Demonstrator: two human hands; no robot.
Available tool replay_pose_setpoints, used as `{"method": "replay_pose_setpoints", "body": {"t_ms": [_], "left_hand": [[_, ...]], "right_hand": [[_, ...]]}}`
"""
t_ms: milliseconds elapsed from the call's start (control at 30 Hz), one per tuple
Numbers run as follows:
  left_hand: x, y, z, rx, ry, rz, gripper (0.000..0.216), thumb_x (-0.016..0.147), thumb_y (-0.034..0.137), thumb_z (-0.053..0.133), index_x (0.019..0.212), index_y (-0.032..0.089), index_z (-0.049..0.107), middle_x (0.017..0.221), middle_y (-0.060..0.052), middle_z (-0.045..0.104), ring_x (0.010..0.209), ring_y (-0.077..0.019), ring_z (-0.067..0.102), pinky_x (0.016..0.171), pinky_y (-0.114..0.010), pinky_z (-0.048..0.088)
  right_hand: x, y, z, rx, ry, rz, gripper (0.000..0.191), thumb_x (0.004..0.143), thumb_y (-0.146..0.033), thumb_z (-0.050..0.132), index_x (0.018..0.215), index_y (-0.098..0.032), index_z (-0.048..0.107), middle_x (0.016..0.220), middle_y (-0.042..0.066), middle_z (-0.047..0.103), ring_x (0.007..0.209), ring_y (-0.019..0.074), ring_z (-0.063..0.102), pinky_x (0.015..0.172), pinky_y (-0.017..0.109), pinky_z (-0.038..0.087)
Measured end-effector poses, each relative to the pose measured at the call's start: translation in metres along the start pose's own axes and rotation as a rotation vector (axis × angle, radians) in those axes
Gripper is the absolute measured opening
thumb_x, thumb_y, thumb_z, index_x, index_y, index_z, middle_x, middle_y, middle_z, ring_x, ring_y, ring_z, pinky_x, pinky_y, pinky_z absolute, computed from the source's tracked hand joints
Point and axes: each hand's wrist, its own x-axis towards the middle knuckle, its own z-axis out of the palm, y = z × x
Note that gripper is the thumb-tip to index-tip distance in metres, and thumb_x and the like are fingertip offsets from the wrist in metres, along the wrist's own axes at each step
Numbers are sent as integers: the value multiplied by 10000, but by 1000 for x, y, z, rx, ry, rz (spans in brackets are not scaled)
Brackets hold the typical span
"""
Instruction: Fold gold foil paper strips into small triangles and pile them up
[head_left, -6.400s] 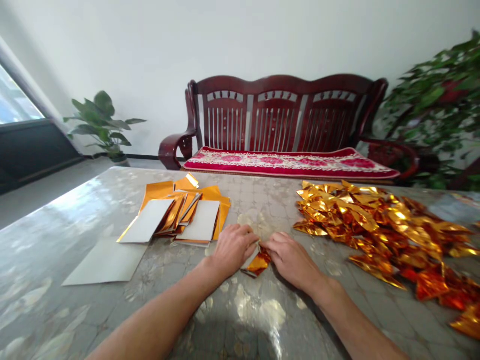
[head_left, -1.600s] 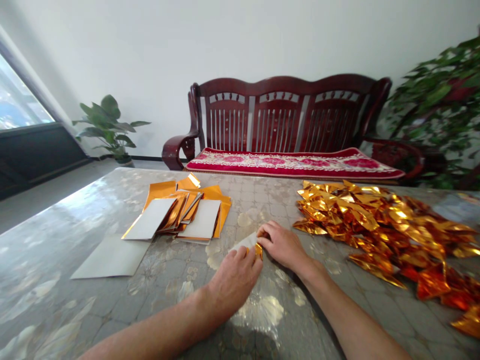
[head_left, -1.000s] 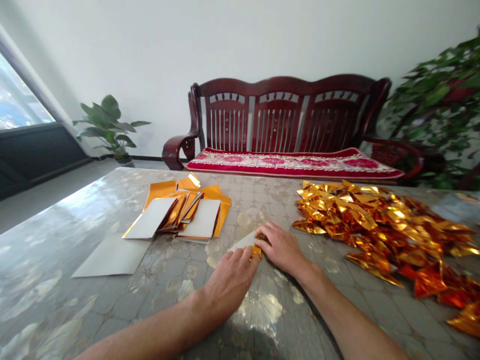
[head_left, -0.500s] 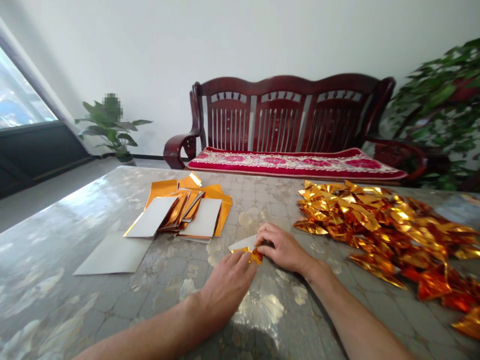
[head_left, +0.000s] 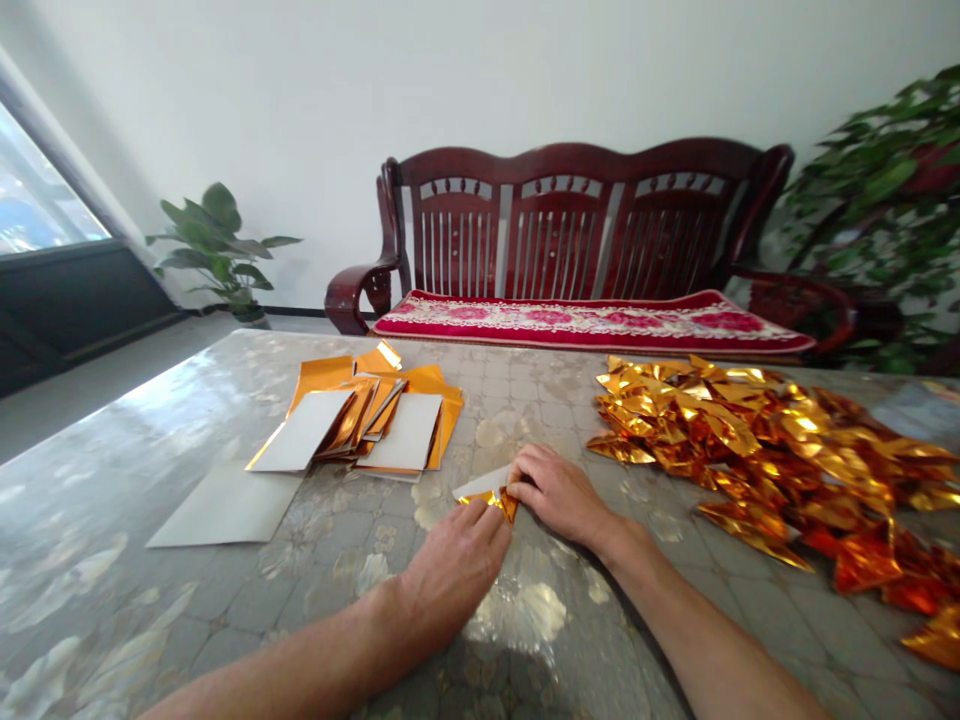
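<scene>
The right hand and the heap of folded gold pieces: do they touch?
Apart. The head view shows patterned tabletop between the right hand and the gold heap.

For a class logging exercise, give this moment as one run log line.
left hand: on foil paper; right hand: holding its end; paper pile: left; folded foil pile: right
</scene>
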Motion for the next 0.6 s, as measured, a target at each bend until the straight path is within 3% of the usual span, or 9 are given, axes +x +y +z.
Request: {"method": "replay_pose_setpoints", "body": {"t_ms": [233,600], "left_hand": [[-1,0,-3,20,21,16,150,931,112,473,1050,156,553,1010,-65,589,937,-216,538,818,-347,478],[3,5,-3,-71,71,-97,192,939,84,443,1088,168,530,990,-47,611,905,-209,575,823,-340,502]], "right_hand": [[0,-5,3,-64,10,20,78,870,-217,621,801,-213,586,885,-1,580,887,158,533,749,276,363],[2,-7,4,-94,13,35,79,855,-203,623,789,-216,581,882,5,586,873,163,531,735,276,354]]}}
